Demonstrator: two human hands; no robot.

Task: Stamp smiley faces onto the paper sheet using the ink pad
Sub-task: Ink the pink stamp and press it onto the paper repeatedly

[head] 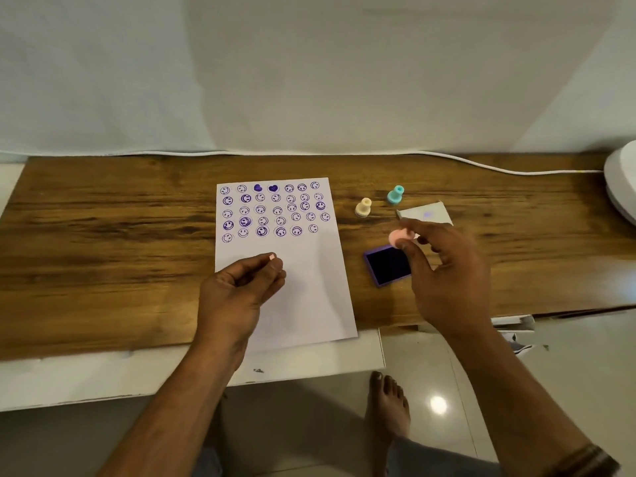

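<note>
A white paper sheet [303,290] lies on the wooden table [103,235], its upper part covered with several rows of purple smiley prints and two hearts. My left hand [241,287] rests on the sheet's lower left, fingers curled with nothing in them. My right hand [444,270] hovers over the purple ink pad [385,266], which sits to the right of the sheet. It pinches a pink stamp [399,237] between thumb and fingers, just above the pad's far edge.
A yellow stamp [363,207] and a teal stamp [395,195] stand beyond the pad. The pad's white lid [426,215] lies behind my right hand. A white cable [481,166] runs along the table's back edge to a white object [623,187] at the right. A bare foot [387,407] is on the floor below.
</note>
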